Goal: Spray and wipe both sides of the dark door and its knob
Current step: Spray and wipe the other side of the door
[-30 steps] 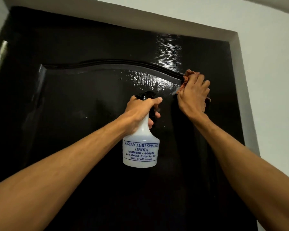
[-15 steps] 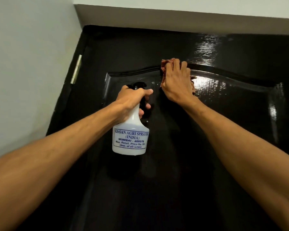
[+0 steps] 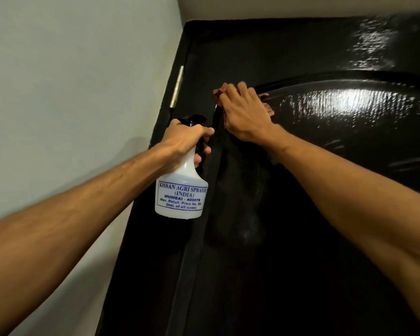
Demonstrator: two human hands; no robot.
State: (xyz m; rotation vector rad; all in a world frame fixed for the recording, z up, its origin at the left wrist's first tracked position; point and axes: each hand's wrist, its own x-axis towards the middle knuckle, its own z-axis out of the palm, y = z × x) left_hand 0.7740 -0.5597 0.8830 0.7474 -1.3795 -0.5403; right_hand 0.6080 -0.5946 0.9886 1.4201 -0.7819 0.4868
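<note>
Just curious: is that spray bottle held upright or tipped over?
Upright: spray bottle hangs base-down from the left hand, black nozzle on top.

Indoor light is dim. The glossy dark door (image 3: 264,263) throws back broad, streaky glare at two o'clock, with a fainter patch above it. From five to seven o'clock it sinks into near-black with no detail. The pale wall (image 3: 70,93) at ten o'clock is evenly lit. Wide-angle distortion bends the edges.
</note>
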